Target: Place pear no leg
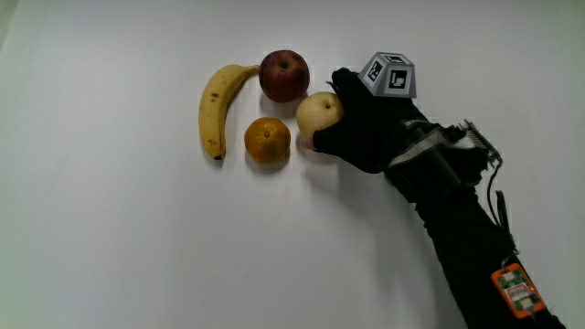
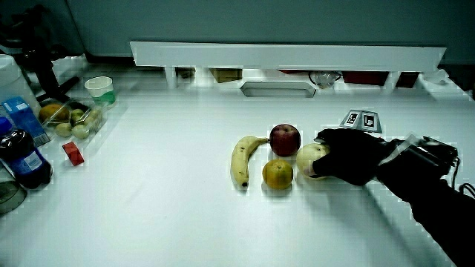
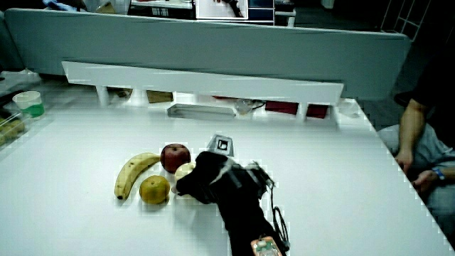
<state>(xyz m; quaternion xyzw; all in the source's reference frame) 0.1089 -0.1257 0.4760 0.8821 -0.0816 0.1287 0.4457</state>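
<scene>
A: Pear sat on the desk in the fruit cluster, well in from every edge, touching or just short of the apple, with the orange just beside it and nearer the person. The banana lay at the cluster's outer end.

B: And the hand?

A: It was wrapped around the pear from the side away from the banana — the grip closed on the fruit, fingers curled over its upper side, thumb below. The patterned cube rode on the back of the glove. In both side views the pear showed only as a pale patch at the glove's edge.

B: Resting or lifted?

A: It looked to be down on the desk, though I could not tell for certain.

B: So which step was that?

A: The setting-down itself, I judged — the pear at its spot, the release not yet made.

B: What did the next move call for?

A: Opening the fingers gently and drawing the hand away from the cluster, so the pear would not roll into the apple or orange.
</scene>
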